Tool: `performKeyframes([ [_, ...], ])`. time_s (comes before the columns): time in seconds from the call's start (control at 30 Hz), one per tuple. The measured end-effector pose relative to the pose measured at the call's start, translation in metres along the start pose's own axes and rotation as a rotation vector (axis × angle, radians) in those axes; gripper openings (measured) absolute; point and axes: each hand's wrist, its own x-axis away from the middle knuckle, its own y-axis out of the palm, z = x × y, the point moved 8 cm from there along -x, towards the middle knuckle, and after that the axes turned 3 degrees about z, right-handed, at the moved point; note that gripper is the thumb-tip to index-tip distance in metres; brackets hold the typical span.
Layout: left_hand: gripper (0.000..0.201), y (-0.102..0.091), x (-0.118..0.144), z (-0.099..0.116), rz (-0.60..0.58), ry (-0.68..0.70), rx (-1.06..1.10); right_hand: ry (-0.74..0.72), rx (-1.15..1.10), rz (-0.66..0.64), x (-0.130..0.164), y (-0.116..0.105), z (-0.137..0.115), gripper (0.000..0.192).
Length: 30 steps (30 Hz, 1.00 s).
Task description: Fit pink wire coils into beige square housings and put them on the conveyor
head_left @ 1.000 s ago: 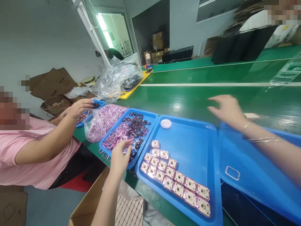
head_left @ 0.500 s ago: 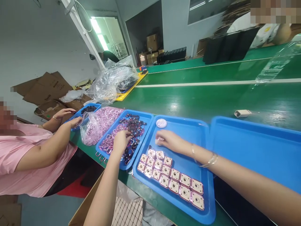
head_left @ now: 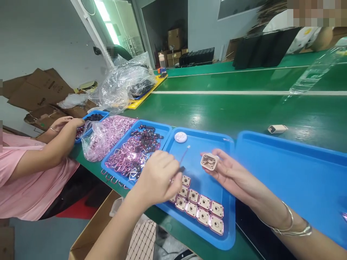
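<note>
My right hand (head_left: 231,171) holds a small beige plastic housing (head_left: 209,162), its hollow end facing me, over the middle blue tray (head_left: 230,216). To its left, my left hand (head_left: 162,177) is closed in a pinch on a small black part (head_left: 182,169), from which a thin wire (head_left: 185,153) with a pale tip sticks up. My fingers hide most of that part. Below the hands lie rows of beige square pieces with pink shiny rims (head_left: 203,215); my left hand covers some of them. A white round piece (head_left: 180,137) sits in the tray's far left corner.
At left, a blue tray (head_left: 168,133) holds pink metal pieces and black parts, beside a plastic bag of pink pieces (head_left: 108,135). A co-worker's hands (head_left: 67,124) work over a farther tray. Another blue tray (head_left: 284,144), a beige housing (head_left: 277,129) and a bottle (head_left: 311,77) are right.
My left hand has left the tray of pink and black parts and come right with the black part and wire. My right hand has moved right, turning the beige housing's hollow end towards me.
</note>
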Motion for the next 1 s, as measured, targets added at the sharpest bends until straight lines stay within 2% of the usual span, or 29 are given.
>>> performKeyframes([
  [0.07,0.024,0.009,-0.004,0.017,-0.116,0.003,0.228,-0.014,0.009,-0.012,0.0,0.001,-0.001,0.028],
  [0.17,0.034,0.029,-0.001,0.023,-0.326,-0.185,0.676,-0.03,0.043,-0.015,0.003,0.001,-0.005,0.028],
  [0.27,0.041,0.044,0.006,0.026,-0.419,-0.363,1.012,-0.034,0.097,0.005,0.006,-0.001,-0.006,0.033],
  [0.37,0.043,0.053,0.009,0.027,-0.416,-0.442,1.157,-0.028,0.134,0.009,0.009,-0.002,-0.005,0.036],
  [0.47,0.042,0.062,0.007,0.023,-0.357,-0.525,1.232,-0.016,0.154,0.004,0.011,-0.001,-0.002,0.035],
  [0.67,0.037,0.077,0.003,0.023,-0.326,-0.729,1.658,0.011,0.105,-0.03,0.012,0.001,0.001,0.031],
  [1.0,0.035,0.072,0.002,0.027,-0.265,-0.808,1.702,0.007,0.144,0.015,0.009,-0.005,0.003,0.028],
])
